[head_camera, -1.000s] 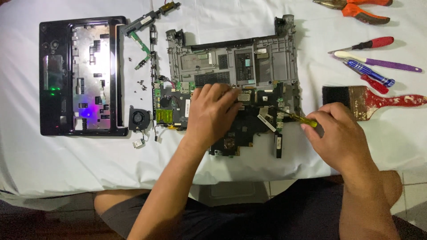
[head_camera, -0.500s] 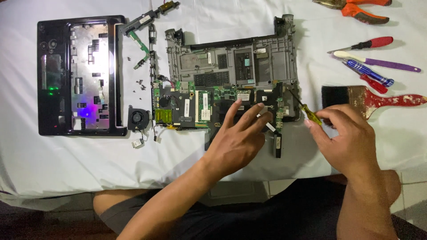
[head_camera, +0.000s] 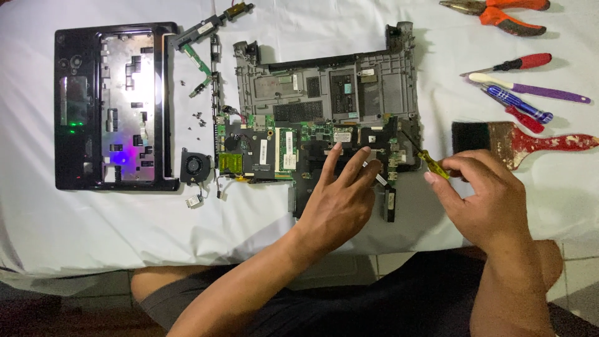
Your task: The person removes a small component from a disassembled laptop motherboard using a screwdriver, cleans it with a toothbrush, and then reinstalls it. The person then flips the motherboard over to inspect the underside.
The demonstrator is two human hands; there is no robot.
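Note:
A stripped laptop base [head_camera: 324,87] lies on the white cloth with its circuit board [head_camera: 281,146] exposed along the near edge. My left hand [head_camera: 340,200] rests flat on the right part of the board, fingers spread and pointing away from me. My right hand [head_camera: 483,196] grips a small yellow-handled screwdriver [head_camera: 427,161], whose tip meets the board's right end near the base's corner.
A black keyboard frame [head_camera: 115,106] lies at the left. A small fan [head_camera: 194,165], loose screws and thin strips sit between it and the base. Orange pliers [head_camera: 499,12], several screwdrivers [head_camera: 518,93] and a red-handled paintbrush [head_camera: 530,140] lie at the right.
My left hand slid from the board's middle to its right part and spread its fingers. My right hand with the screwdriver stayed near the board's right end.

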